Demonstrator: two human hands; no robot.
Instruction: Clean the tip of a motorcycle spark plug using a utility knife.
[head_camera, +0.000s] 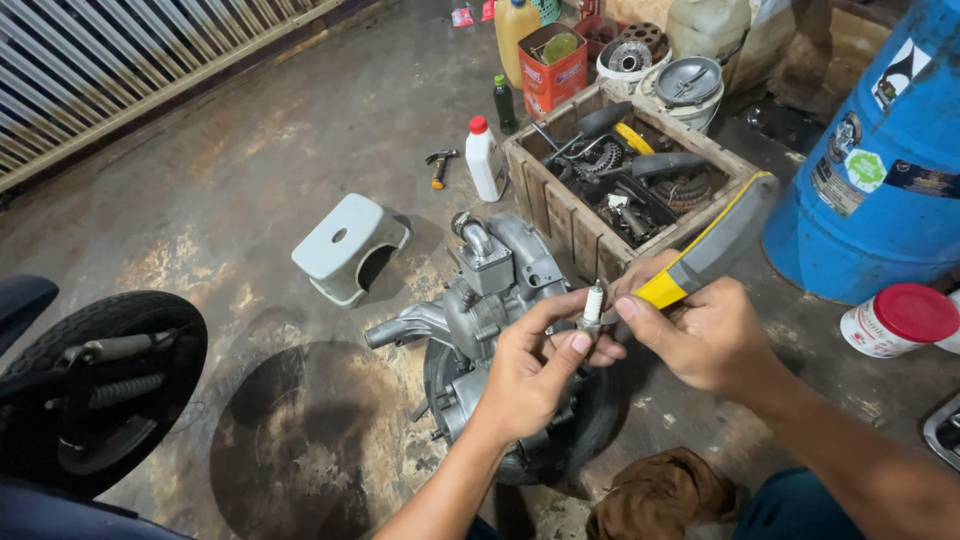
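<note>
My left hand (530, 368) pinches a small spark plug (592, 306) upright by its metal base. My right hand (700, 332) grips a tool with a grey and yellow handle (712, 250), its tip pressed against the plug. Both hands hover over a grey scooter engine (487, 285) that lies on the concrete floor with its black tyre (585, 430) beneath my wrists.
A wooden crate (560, 215) of greasy parts stands behind the engine, a blue drum (880, 160) to the right. Nearby: a pale plastic stool (347, 247), white bottle (484, 158), red-lidded jar (897, 320), brown rag (660, 495), a scooter wheel (95, 385) at left.
</note>
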